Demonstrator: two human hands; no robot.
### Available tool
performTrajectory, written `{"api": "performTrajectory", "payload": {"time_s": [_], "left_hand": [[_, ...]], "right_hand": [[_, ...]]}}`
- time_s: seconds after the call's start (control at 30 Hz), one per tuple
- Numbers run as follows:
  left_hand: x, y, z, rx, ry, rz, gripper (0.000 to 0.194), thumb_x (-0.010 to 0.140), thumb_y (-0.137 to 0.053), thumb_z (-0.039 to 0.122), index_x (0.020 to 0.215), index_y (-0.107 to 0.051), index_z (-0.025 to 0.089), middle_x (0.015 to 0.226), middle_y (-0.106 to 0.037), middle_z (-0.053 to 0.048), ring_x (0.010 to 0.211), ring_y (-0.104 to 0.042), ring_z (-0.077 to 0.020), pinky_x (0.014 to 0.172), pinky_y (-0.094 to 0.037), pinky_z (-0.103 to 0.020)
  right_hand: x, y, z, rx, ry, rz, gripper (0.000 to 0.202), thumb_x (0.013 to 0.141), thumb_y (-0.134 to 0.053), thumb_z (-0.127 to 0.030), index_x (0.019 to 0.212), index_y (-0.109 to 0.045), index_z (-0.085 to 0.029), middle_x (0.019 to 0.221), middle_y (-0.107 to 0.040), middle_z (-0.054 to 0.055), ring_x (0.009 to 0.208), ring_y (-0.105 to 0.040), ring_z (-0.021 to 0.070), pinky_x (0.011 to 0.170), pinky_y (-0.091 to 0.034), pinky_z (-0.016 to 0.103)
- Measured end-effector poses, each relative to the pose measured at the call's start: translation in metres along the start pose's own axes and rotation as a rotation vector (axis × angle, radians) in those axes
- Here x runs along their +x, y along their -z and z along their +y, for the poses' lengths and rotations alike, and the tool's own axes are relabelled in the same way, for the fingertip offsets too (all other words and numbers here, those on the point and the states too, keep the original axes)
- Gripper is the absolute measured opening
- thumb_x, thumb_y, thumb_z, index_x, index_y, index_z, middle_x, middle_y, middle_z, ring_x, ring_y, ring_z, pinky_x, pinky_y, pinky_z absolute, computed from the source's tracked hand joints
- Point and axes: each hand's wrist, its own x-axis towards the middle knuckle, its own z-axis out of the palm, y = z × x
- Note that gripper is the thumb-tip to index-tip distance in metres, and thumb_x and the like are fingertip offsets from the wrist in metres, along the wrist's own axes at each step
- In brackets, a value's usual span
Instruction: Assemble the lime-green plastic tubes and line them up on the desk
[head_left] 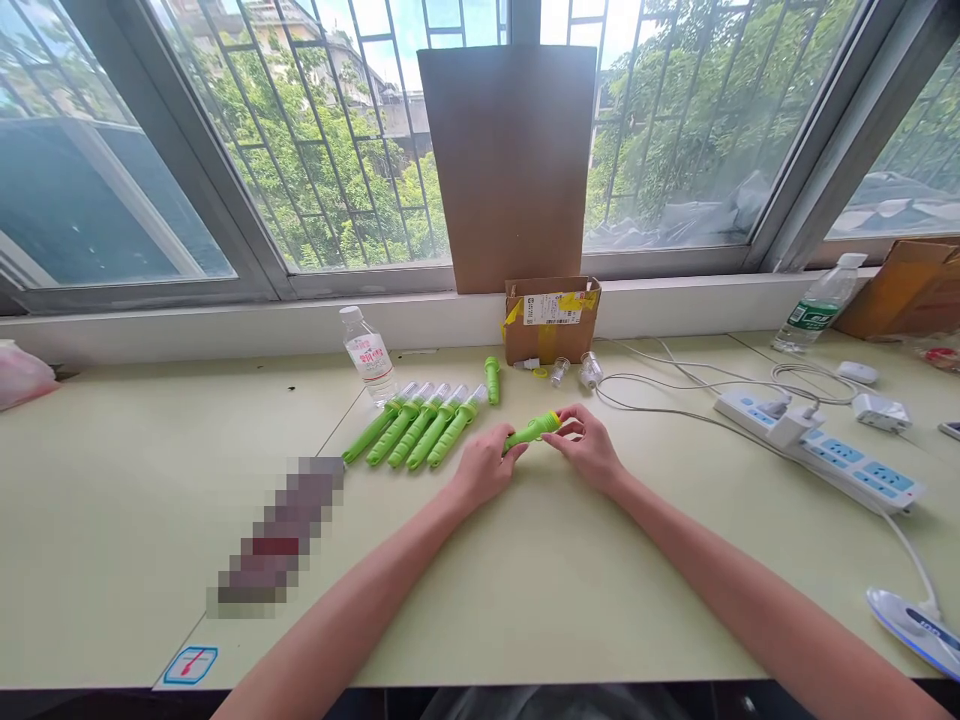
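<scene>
1. Green plastic made the tube (531, 432) you held look light, stiff and perhaps slippery; its middle seemed the best hold.
2. Your left hand (486, 465) grasped its lower end over the bench (600, 590); your right hand (589, 450) was at its yellow end, its grip impossible to tell.
3. You had five capped tubes (411, 438) in a row, one lone tube (492, 382) near one box (550, 335), at least two clear cups (559, 372) and two bottles (370, 355).

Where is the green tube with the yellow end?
The green tube is just right of centre in the head view, in the left hand, yellow end by the right hand.
</scene>
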Motion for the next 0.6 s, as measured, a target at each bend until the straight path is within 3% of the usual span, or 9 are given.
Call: {"api": "performTrajectory", "payload": {"time_s": [0.37,0.6], "left_hand": [[0.0026,0.0076,0.0098,-0.493,0.196,-0.094,0.037,0.085,-0.045,0.052,0.081,-0.058,0.018,0.064,-0.053,0.003,0.059,-0.045,-0.0111,0.056,-0.033,-0.023],[0.0039,0.0086,0.0072,-0.74,0.345,-0.245,0.04,0.082,-0.048,0.058,0.081,-0.054,0.018,0.059,-0.05,0.006,0.038,-0.035,-0.0047,0.036,-0.024,-0.019]], "right_hand": [[0.0006,0.0001,-0.0003,0.068,0.0,-0.014,0.044,0.065,-0.073,-0.051,0.086,-0.048,-0.023,0.102,-0.063,0.004,0.076,-0.066,0.0182,0.054,-0.052,0.028],[0.0,-0.0008,-0.0004,0.077,0.011,-0.015,0.043,0.066,-0.073,-0.051,0.086,-0.048,-0.022,0.098,-0.063,0.004,0.075,-0.065,0.0171,0.056,-0.054,0.028]]}}
